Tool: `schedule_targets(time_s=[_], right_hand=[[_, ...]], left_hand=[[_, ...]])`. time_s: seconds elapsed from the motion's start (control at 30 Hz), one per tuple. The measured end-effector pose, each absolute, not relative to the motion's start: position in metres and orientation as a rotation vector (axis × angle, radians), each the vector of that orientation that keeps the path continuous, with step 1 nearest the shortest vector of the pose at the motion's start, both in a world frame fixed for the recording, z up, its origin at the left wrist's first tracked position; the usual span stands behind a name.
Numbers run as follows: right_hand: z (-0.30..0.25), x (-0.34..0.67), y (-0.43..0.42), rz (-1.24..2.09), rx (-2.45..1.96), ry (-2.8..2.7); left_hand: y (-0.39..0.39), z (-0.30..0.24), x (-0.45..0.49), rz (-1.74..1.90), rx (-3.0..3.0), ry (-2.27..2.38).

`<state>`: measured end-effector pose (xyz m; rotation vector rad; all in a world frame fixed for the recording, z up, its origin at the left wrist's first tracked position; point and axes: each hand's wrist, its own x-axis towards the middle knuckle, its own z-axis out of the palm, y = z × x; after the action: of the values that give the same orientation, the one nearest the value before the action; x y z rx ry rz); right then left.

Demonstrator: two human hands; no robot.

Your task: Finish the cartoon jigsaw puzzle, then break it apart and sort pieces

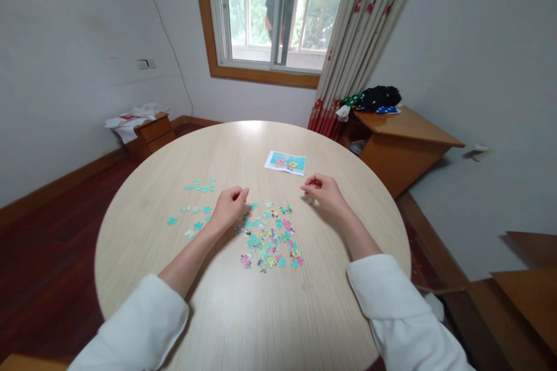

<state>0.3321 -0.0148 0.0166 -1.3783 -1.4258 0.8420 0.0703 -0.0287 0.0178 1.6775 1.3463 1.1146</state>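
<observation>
A loose pile of jigsaw puzzle pieces [265, 240] in teal, pink, yellow and pale tones lies in the middle of the round table [209, 319]. My left hand [230, 206] is closed, fingers curled, at the pile's upper left edge; what it holds, if anything, is hidden. To the right of the pile, my right hand [324, 190] has its fingertips pinched together. Just under those fingers shows a pale puzzle piece [308, 200]; whether they touch it I cannot tell. Several teal and pale pieces [198, 226] are spread apart left of my left hand.
A picture sheet [285, 163] with cartoon figures on teal lies beyond the pile. Behind the table are a window [256, 11] with a person outside, and a curtain [348, 34]. A wooden cabinet [391, 144] with cloths on top stands at right, a small one [156, 132] at left.
</observation>
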Motion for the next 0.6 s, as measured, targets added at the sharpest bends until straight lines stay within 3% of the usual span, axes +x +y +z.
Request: schedule_targets(time_s=[0.2,0.6], right_hand=[[0.025,0.27,-0.041,0.867,-0.93,-1.578],[0.025,0.255,-0.055,0.828,-0.801,-1.83]], left_hand=[[-0.044,0.017,0.082,0.883,1.39,1.002],[-0.047,0.017,0.081,0.854,1.484,0.958]])
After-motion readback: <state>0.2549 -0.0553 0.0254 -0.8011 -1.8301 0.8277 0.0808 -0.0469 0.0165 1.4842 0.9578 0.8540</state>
